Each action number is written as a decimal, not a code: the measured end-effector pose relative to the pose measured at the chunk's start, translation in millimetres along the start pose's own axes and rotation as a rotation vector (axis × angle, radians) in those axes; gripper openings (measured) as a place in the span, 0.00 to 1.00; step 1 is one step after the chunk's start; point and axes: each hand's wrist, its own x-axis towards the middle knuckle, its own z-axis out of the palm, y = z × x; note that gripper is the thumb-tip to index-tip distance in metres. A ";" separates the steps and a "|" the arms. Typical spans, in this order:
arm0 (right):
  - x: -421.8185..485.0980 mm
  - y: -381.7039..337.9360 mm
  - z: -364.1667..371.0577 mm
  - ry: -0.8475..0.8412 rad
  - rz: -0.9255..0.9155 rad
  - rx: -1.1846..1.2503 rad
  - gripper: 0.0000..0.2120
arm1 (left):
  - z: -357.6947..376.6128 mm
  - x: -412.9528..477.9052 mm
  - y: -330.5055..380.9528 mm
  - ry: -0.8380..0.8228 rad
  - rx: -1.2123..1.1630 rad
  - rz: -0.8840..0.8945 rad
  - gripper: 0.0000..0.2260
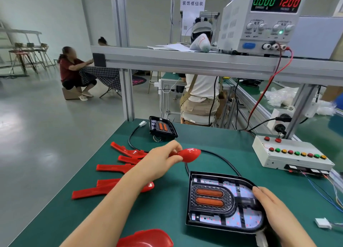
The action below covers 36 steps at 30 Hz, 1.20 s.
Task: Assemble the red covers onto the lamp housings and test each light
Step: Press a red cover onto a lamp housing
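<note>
- The fingers [173, 145] of the left hand [159, 161] are curled and clamped with the thumb on the narrow end of a red cover [188, 154]; they hold it in the air above the desk [111, 219], its rounded glossy end pointing right.
- The fingers [260, 192] of the right hand [272, 207] lie close together and nearly straight along the rounded right edge of the lamp housing [220, 200]; the thumb is hidden.
- This lamp housing lies face up on the near right part of the desk, uncovered, with two orange oblong lenses side by side in a black frame and a pale board dotted with red around them.
- The held red cover is up and to the left of that housing, apart from it.
- A second lamp housing [162, 127] sits at the far edge of the desk, also uncovered.
- Loose red covers [118, 167] lie fanned out on the left of the desk, partly under the left forearm; another red cover [146, 238] shows at the bottom edge.
- A black cable [219, 156] curves across the desk behind the near housing.
- A white button box [289, 153] with red, green and yellow buttons stands on the right.
- A power supply [263, 20] on the upper shelf reads 0.000 and 12.00.
- A white connector [323, 223] lies at the right edge.
</note>
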 end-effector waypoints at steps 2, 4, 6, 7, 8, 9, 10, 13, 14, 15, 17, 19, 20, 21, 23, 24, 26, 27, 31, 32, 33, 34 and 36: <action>1.5 0.5 0.3 0.000 0.013 0.003 0.10 | 10.1 3.4 14.6 0.058 -0.023 0.009 0.05; 3.7 2.9 2.6 -0.010 0.036 0.007 0.12 | 20.4 7.5 32.7 0.145 -0.038 0.024 0.07; 7.5 8.2 5.6 -0.006 0.065 0.048 0.15 | 31.1 10.5 49.9 0.158 -0.011 0.024 0.11; 9.1 12.0 5.0 -0.007 0.076 0.071 0.15 | 37.0 10.5 56.8 0.112 -0.002 0.027 0.13; 10.0 15.0 4.6 -0.018 0.094 0.094 0.17 | 43.0 9.4 61.9 0.047 -0.001 0.037 0.14; 10.6 17.0 4.1 -0.040 0.109 0.125 0.23 | 48.9 7.4 65.8 -0.023 0.003 0.052 0.16; 10.6 18.6 3.4 -0.063 0.115 0.163 0.31 | 54.4 5.1 68.6 -0.082 0.017 0.066 0.19; 9.2 18.8 3.4 -0.136 0.152 0.295 0.42 | 65.3 -3.4 73.5 -0.093 -0.011 0.068 0.23; 8.0 16.8 4.8 -0.167 0.164 0.351 0.39 | 66.7 -5.2 74.2 -0.054 -0.043 0.070 0.20; 7.3 15.6 6.4 -0.192 0.177 0.407 0.36 | 66.8 -6.4 74.6 -0.024 -0.055 0.076 0.17; 6.1 13.3 8.3 -0.223 0.199 0.493 0.30 | 65.4 -7.3 73.4 0.001 -0.036 0.088 0.14; 3.9 9.9 9.7 -0.245 0.196 0.534 0.27 | 64.4 -7.3 71.8 -0.001 0.000 0.109 0.14; 1.8 6.7 10.7 -0.253 0.192 0.558 0.26 | 64.7 -7.5 71.8 -0.001 0.023 0.128 0.15; -0.6 3.0 11.5 -0.254 0.190 0.578 0.25 | 65.2 -7.9 72.3 0.000 0.053 0.148 0.15; -4.1 -2.3 12.4 -0.253 0.192 0.587 0.23 | 67.7 -8.1 72.8 -0.003 0.113 0.186 0.16; -4.5 -3.1 12.3 -0.258 0.192 0.584 0.23 | 69.6 -8.0 72.4 -0.009 0.137 0.201 0.17; -3.9 -3.0 11.5 -0.262 0.193 0.582 0.22 | 72.7 -8.1 71.5 -0.010 0.159 0.220 0.18; -3.8 -2.8 11.6 -0.259 0.193 0.588 0.23 | 74.0 -8.2 70.8 -0.003 0.155 0.229 0.19; -1.9 0.3 12.1 -0.243 0.195 0.614 0.24 | 75.8 -8.1 70.1 0.007 0.126 0.249 0.20; -1.4 1.1 12.5 -0.238 0.192 0.617 0.24 | 75.9 -7.8 70.3 -0.002 0.131 0.254 0.20; -1.1 1.4 12.6 -0.236 0.190 0.617 0.25 | 75.8 -7.4 70.6 -0.011 0.138 0.260 0.20; -0.9 1.6 13.3 -0.234 0.186 0.612 0.25 | 75.8 -7.0 70.4 -0.015 0.149 0.269 0.20; -1.0 0.8 14.3 -0.226 0.177 0.591 0.26 | 75.2 -6.4 69.2 -0.010 0.168 0.293 0.19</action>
